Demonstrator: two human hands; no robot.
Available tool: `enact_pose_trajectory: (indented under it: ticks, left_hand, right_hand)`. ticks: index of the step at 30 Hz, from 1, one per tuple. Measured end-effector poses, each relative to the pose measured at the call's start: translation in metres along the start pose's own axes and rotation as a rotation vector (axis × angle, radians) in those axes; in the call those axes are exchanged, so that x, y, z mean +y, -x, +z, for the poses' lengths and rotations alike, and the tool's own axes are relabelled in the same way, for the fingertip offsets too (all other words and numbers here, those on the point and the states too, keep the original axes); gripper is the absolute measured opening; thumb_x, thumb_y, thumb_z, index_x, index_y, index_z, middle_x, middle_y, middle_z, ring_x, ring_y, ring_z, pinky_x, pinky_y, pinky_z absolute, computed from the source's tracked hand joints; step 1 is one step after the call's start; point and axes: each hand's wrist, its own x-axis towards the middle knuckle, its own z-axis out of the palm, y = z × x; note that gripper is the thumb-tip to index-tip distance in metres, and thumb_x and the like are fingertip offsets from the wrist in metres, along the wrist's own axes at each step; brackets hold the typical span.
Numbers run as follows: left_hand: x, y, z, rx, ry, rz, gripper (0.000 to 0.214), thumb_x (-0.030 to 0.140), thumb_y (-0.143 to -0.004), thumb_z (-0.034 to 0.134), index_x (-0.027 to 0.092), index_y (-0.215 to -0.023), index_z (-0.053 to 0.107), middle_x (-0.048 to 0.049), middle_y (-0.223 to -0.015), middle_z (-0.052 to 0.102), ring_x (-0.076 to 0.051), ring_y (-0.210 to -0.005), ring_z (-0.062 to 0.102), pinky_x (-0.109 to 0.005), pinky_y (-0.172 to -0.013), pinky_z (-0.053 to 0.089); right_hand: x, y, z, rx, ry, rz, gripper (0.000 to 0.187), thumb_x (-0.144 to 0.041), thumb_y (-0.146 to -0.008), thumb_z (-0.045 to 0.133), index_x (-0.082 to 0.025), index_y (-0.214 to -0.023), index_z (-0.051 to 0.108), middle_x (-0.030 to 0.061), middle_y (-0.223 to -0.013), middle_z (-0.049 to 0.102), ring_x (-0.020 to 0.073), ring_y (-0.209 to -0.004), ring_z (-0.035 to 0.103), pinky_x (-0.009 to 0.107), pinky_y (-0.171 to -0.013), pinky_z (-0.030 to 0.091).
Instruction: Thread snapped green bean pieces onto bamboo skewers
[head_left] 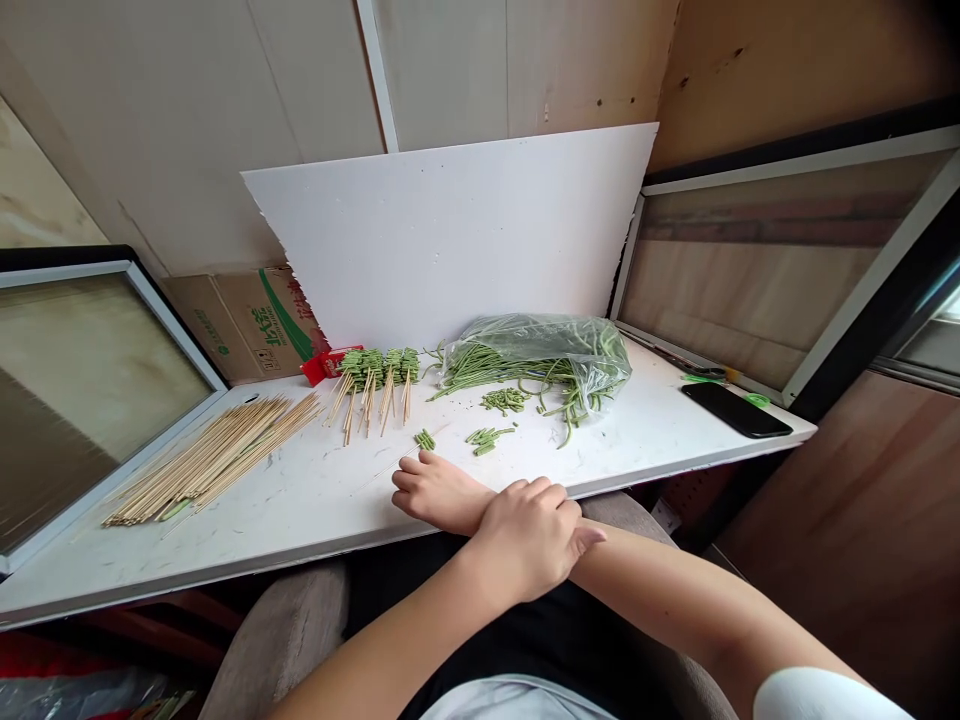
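My arms are crossed at the table's front edge. My right hand (429,490) rests on the white tabletop (315,500) with its fingers curled in. A thin pale skewer (420,447) lies at its fingertips; whether the fingers hold it is unclear. My left hand (534,535) lies over my right wrist, its fingers wrapped round it. Just beyond the right hand lie short cut green bean pieces (424,439) and more bean pieces (486,438). Farther back, several finished bean skewers (375,375) lie side by side.
A bundle of bare bamboo skewers (214,460) lies at the left. A clear plastic bag of long green beans (540,360) sits at the back right, a black phone (735,410) at the far right. A white board (450,230) leans on the wall, with a cardboard box (240,320) beside it.
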Motion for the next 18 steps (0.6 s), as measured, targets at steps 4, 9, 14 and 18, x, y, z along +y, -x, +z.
enact_pose_trajectory:
  ticks: [4, 9, 14, 18]
  left_hand:
    - [0.0, 0.003, 0.005, -0.002, 0.054, -0.006, 0.028, 0.044, -0.1, 0.057, 0.024, -0.081, 0.063, -0.0027, -0.072, 0.068, -0.019, -0.064, 0.063, -0.032, -0.062, 0.048]
    - [-0.03, 0.03, -0.021, 0.107, 0.082, -0.036, 0.032, 0.048, -0.097, 0.062, 0.018, -0.09, 0.07, -0.006, -0.078, 0.072, -0.023, -0.075, 0.069, -0.036, -0.072, 0.055]
    - [-0.054, 0.045, -0.04, 0.213, -0.09, -0.099, 0.018, 0.021, -0.1, 0.055, 0.017, -0.091, 0.07, -0.0099, -0.092, 0.073, -0.026, -0.091, 0.069, -0.042, -0.085, 0.053]
    - [-0.028, 0.032, -0.029, 0.032, -0.025, -0.138, 0.026, 0.034, -0.103, 0.051, 0.017, -0.095, 0.068, -0.0096, -0.088, 0.071, -0.026, -0.085, 0.067, -0.045, -0.083, 0.052]
  right_hand:
    - [0.001, -0.001, -0.002, 0.065, 0.032, -0.039, 0.02, -0.008, -0.098, 0.055, -0.017, -0.082, 0.064, 0.007, -0.086, 0.064, 0.0214, -0.092, 0.052, 0.034, -0.073, 0.044]
    - [-0.011, 0.017, 0.017, 0.295, 0.145, 0.268, 0.054, -0.028, -0.107, 0.045, -0.024, -0.055, 0.057, -0.0025, -0.056, 0.055, 0.0127, -0.061, 0.054, 0.022, -0.058, 0.052]
    - [-0.023, 0.03, 0.027, 0.343, 0.181, 0.59, 0.041, -0.021, -0.103, 0.053, -0.023, -0.065, 0.065, 0.0026, -0.053, 0.053, 0.0181, -0.05, 0.05, 0.03, -0.044, 0.044]
    - [-0.009, 0.006, 0.02, 0.393, 0.022, 0.253, 0.036, -0.018, -0.099, 0.059, -0.024, -0.064, 0.059, 0.0027, -0.064, 0.059, 0.0189, -0.076, 0.057, 0.032, -0.066, 0.048]
